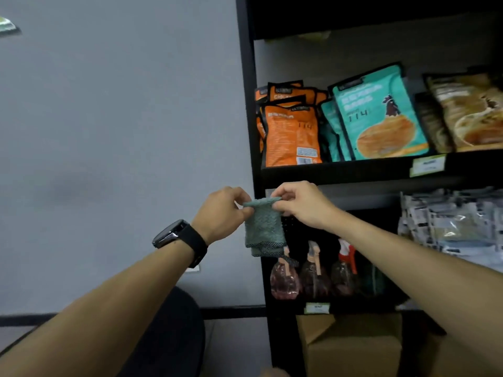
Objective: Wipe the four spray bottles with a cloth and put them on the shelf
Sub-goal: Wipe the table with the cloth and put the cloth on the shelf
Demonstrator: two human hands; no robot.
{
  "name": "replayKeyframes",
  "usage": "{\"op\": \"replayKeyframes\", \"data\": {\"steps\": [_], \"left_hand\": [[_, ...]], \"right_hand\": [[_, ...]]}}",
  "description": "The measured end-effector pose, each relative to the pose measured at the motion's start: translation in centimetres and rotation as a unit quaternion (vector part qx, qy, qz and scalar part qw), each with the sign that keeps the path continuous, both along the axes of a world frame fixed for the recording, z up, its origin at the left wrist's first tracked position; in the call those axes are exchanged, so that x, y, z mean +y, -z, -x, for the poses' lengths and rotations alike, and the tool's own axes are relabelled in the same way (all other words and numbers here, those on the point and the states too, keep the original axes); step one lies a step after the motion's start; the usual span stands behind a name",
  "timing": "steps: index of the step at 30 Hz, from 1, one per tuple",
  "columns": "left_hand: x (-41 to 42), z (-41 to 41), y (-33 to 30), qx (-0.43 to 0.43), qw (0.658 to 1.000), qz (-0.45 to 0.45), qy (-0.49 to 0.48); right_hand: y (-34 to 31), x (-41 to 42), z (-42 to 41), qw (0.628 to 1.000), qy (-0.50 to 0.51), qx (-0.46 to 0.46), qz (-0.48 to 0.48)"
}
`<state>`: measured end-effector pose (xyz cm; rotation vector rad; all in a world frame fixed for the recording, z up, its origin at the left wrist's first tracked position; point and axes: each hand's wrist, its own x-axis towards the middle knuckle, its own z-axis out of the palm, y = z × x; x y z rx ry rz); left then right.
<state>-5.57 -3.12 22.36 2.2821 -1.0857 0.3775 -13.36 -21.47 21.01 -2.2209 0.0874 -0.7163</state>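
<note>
Both hands, left (pixel 223 213) and right (pixel 302 204), pinch the cloth (pixel 263 227) hanging between them.

Orange pouches (pixel 292 131) beside teal pouches (pixel 381 115)

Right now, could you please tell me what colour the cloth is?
The cloth is a muted grey-green with a woven texture, seen in the head view.

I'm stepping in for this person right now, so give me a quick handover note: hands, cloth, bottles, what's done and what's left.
Left hand and right hand each pinch the top edge of the green cloth, which hangs between them before the shelf.
Three spray bottles stand in a row on the lower shelf; a fourth is not clearly visible.
Left: confirm the fourth bottle, then put the cloth away.
</note>
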Motion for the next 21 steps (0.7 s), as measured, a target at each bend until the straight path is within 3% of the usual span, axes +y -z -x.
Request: {"op": "replayKeyframes", "data": {"steps": [10, 21], "left_hand": [[-9.9, 3.2, 1.3, 0.019, 0.992, -0.009, 0.126], [-19.0, 7.2, 4.0, 0.031, 0.980, -0.007, 0.198]], "right_hand": [[1.2, -7.7, 7.2, 0.994, 0.104, 0.009, -0.016], [3.7, -15.0, 13.0, 0.983, 0.177, 0.028, -0.026]]}}
